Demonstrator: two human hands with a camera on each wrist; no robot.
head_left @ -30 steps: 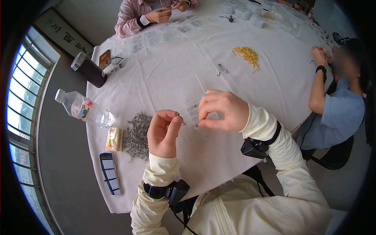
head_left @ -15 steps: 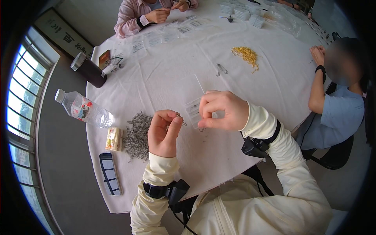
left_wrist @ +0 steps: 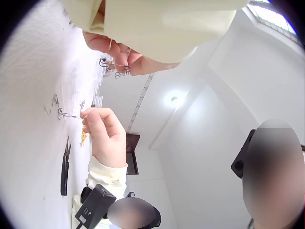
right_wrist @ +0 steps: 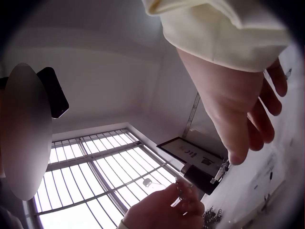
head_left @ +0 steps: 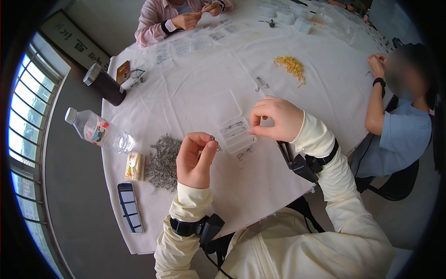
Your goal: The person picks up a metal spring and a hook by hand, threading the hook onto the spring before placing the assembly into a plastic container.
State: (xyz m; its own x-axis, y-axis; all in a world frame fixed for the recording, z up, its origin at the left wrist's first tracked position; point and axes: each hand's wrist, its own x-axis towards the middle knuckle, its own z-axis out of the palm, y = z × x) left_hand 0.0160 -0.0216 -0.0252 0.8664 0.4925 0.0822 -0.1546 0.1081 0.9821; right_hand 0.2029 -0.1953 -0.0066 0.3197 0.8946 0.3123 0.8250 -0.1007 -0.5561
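Note:
My left hand [head_left: 193, 160] holds small metal treble hooks [head_left: 217, 144] between thumb and fingers, their prongs sticking out at the fingertips. To its right, my right hand [head_left: 281, 118] is beside a clear compartment box [head_left: 231, 148] with its lid laid back. Several dark hooks lie in the box's compartments. In the left wrist view, the right thumb and fingers pinch a treble hook [left_wrist: 61, 114] by its shank end. Another hook [left_wrist: 55, 99] appears beyond it. A tangled pile of metal hooks [head_left: 161, 162] sits left of my left hand.
On the left stand a water bottle [head_left: 100, 130], a dark thermos [head_left: 104, 84], a tissue pack [head_left: 134, 166] and a phone [head_left: 130, 207]. Scissors [left_wrist: 65, 169] lie near my right arm. Farther back is a yellow pile [head_left: 290, 67]. Other people sit across and at the right.
My right hand has moved right and a little away from me, uncovering more of the clear box and its hooks. The left hand has stayed almost in place, still holding its hooks.

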